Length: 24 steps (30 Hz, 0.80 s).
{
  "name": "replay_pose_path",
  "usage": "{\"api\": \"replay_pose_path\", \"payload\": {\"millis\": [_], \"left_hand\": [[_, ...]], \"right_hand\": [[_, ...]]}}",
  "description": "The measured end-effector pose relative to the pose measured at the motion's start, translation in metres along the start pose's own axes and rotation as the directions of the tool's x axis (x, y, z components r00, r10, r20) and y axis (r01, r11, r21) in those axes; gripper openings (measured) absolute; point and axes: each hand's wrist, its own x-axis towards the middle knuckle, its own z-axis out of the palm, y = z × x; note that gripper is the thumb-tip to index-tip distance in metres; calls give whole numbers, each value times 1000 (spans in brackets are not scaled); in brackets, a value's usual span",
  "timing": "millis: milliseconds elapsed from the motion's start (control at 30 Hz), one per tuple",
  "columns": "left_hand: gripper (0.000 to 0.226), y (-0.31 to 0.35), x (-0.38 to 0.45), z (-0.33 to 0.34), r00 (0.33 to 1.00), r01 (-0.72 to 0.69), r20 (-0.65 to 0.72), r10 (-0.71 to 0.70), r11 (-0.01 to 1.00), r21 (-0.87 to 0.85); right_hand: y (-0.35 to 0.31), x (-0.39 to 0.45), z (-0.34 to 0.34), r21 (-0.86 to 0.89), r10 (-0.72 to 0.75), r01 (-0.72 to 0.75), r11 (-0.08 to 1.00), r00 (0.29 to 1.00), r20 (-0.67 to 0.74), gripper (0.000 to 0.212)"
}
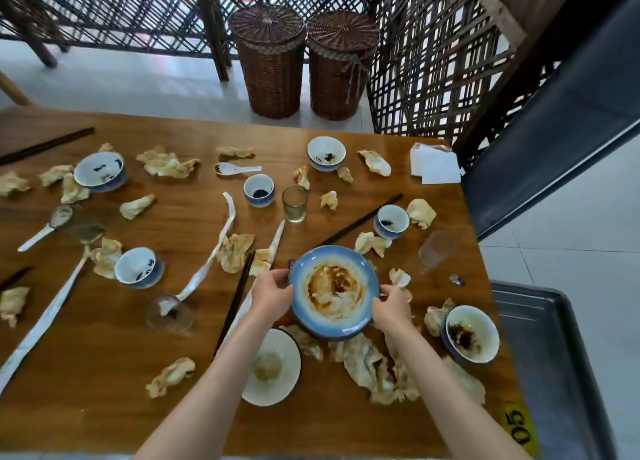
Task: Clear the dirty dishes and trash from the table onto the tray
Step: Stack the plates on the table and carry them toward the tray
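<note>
Blue-rimmed plate (pixel 334 291), sauce-smeared, gripped at opposite rims: left hand (pixel 272 295) and right hand (pixel 391 309) both curled onto its edge, near table centre. Tray (pixel 540 338) lies to the right, off the table edge, so right hand is nearer. Yellow table sticker (pixel 519 426) reads "05".

Light: I read bright, even daylight, strongest off the pale floor (pixel 145 79) beyond the lattice screen (pixel 433 79).
Glare: soft sheen on the wooden table (pixel 346 137) along its far edge (mild, nothing washed out).
Shadows: faint and short under the dishes.
Distortion: wide-angle bowing at the edges; table lines curve.
Focus: centre fairly sharp, left edge and near corners soft.
</note>
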Motion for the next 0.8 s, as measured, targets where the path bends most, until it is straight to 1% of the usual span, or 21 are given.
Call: {"api": "replay_pose_path", "payload": {"millis": [67,133,333,433,533,600,700,800], "left_hand": [[24,-2,0,1,1000,-2,-6,2,1000,20],[27,-3,0,1,1000,2,-7,-2,999,38],[31,-5,-2,6,1000,-1,11,0,996,84],[34,-5,0,7,1000,6,12,-7,996,84],[38,-6,3,6,1000,15,23,-17,996,87],[39,-6,7,4,998,30,50,-34,996,81],[40,-8,11,3,991,51,119,-57,997,52],[42,-12,13,2,985,75,154,-78,997,25]], "right_hand": [[1,2,0,-60,-18,16,998,1000,-22,33],[1,3,0,-90,-32,28,996,999,-40,35],[2,3,-1,-125,-32,24,992,997,-63,34],[3,4,-1,-153,-52,43,987,997,-55,29],[6,5,0,-120,-55,49,992,997,-48,25],[7,6,0,-73,-20,18,997,999,-34,35],[8,6,0,53,22,-26,998,998,63,44],[7,6,-1,101,10,-22,995,992,122,45]]}}
